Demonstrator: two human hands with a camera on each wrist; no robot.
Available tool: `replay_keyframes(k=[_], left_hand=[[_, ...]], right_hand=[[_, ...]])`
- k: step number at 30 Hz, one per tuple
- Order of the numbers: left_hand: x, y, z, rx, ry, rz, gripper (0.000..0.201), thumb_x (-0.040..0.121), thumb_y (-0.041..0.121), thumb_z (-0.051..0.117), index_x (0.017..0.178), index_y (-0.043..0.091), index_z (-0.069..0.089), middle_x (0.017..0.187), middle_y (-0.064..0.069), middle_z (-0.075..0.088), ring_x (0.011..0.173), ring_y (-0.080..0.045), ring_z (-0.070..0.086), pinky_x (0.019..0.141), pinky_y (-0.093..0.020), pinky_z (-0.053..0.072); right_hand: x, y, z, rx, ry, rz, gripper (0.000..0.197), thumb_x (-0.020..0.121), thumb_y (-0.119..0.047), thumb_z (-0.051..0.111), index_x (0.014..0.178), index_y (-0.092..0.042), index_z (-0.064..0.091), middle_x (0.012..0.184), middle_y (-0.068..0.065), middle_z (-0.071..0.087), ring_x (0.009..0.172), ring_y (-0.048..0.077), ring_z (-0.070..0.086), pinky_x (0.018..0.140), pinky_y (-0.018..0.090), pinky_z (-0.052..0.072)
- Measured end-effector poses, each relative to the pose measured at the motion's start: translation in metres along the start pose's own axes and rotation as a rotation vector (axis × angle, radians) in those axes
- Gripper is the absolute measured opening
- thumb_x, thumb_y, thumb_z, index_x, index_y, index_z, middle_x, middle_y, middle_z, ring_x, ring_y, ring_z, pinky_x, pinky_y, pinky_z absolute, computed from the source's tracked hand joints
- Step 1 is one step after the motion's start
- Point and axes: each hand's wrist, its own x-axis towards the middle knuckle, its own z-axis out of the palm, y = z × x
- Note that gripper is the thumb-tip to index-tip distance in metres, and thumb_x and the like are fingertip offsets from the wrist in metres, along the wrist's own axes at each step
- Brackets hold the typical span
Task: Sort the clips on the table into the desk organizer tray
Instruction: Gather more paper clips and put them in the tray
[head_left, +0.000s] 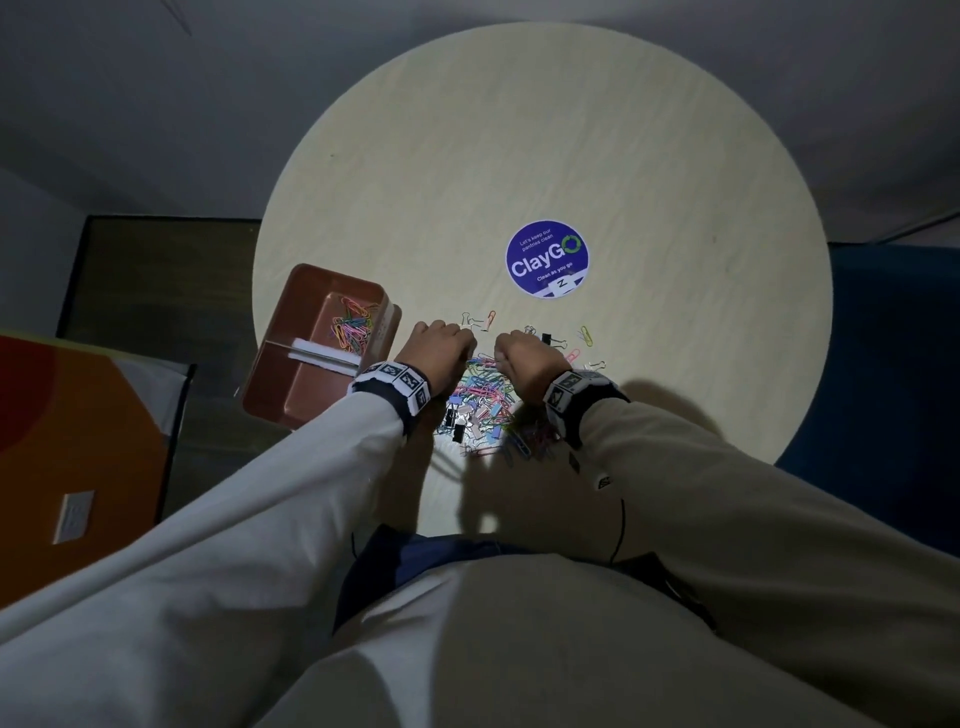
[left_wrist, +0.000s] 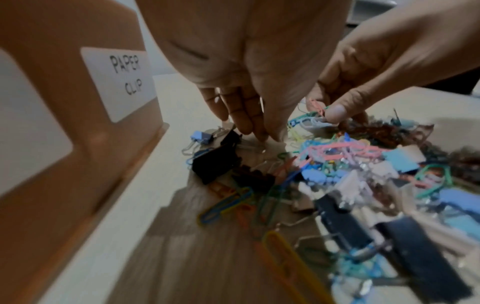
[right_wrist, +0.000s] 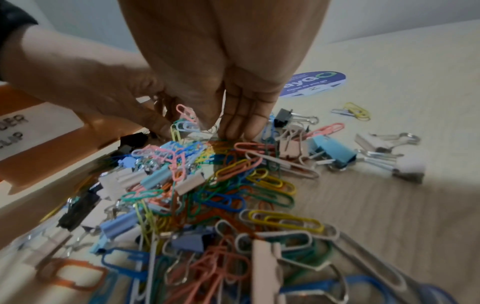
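Note:
A mixed pile of coloured paper clips and binder clips (head_left: 483, 395) (left_wrist: 337, 160) (right_wrist: 221, 195) lies on the round table between my hands. My right hand (head_left: 524, 356) (left_wrist: 330, 115) (right_wrist: 233, 123) pinches a small bunch of paper clips (left_wrist: 314, 113) (right_wrist: 184, 121) at the pile's far side. My left hand (head_left: 439, 345) (left_wrist: 259, 131) (right_wrist: 116, 98) points down, fingertips and thumb meeting on the table beside black binder clips (left_wrist: 215, 162). Whether it holds a clip is hidden. The brown organizer tray (head_left: 311, 395) (left_wrist: 78, 144) (right_wrist: 52, 156) stands left, with paper clips (head_left: 350, 325) in its far compartment.
A white "PAPER CLIP" label (left_wrist: 124, 78) marks the tray wall. Loose binder clips (right_wrist: 335, 152) and paper clips (head_left: 584, 335) lie scattered right of the pile. A purple round sticker (head_left: 548, 260) sits farther out. The tray overhangs the table's left edge (head_left: 260, 291).

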Motion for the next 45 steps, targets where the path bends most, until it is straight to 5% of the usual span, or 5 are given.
replay_keyframes(k=[14, 22, 32, 37, 45], left_hand=[[-0.029, 0.014, -0.013, -0.952, 0.13, -0.262, 0.01, 0.095, 0.01, 0.058, 0.091, 0.019, 0.06, 0.078, -0.002, 0.067, 0.071, -0.023, 0.069, 0.064, -0.042, 0.059], [-0.031, 0.031, -0.009, -1.299, 0.083, -0.401, 0.01, 0.095, 0.017, 0.064, 0.099, 0.008, 0.062, 0.066, -0.011, 0.066, 0.05, -0.021, 0.048, 0.046, -0.029, 0.041], [-0.037, 0.011, -0.007, -1.293, 0.187, -0.39, 0.008, 0.102, 0.008, 0.048, 0.101, 0.009, 0.056, 0.082, -0.013, 0.062, 0.061, -0.01, 0.067, 0.057, -0.026, 0.051], [-0.042, 0.013, -0.009, -1.547, 0.157, -0.395, 0.026, 0.104, 0.0, 0.037, 0.122, -0.003, 0.055, 0.084, -0.013, 0.06, 0.063, -0.015, 0.056, 0.057, -0.021, 0.048], [-0.038, 0.027, -0.025, -1.851, 0.113, -0.615, 0.021, 0.097, 0.009, 0.037, 0.08, 0.006, 0.049, 0.068, -0.011, 0.048, 0.048, -0.017, 0.043, 0.045, -0.023, 0.033]], right_hand=[[-0.013, -0.003, -0.017, 0.358, 0.178, 0.026, 0.003, 0.091, -0.017, 0.059, 0.09, -0.015, 0.057, 0.078, 0.006, 0.066, 0.073, 0.025, 0.059, 0.063, 0.031, 0.044], [-0.02, -0.01, -0.017, 0.383, 0.175, 0.019, 0.008, 0.084, -0.017, 0.067, 0.087, -0.011, 0.07, 0.084, 0.008, 0.07, 0.077, 0.024, 0.063, 0.068, 0.034, 0.05], [-0.015, 0.017, -0.011, -0.192, -0.039, -0.07, 0.056, 0.081, -0.024, 0.077, 0.13, -0.017, 0.051, 0.125, 0.01, 0.046, 0.114, 0.029, 0.046, 0.085, 0.038, 0.046], [-0.017, 0.009, 0.002, -0.258, -0.01, -0.141, 0.038, 0.085, -0.014, 0.071, 0.118, -0.011, 0.053, 0.114, 0.012, 0.049, 0.103, 0.032, 0.051, 0.077, 0.038, 0.044], [-0.017, 0.006, 0.004, -0.245, -0.032, -0.127, 0.013, 0.094, -0.008, 0.055, 0.106, -0.005, 0.056, 0.109, 0.016, 0.054, 0.101, 0.034, 0.053, 0.077, 0.037, 0.042]])
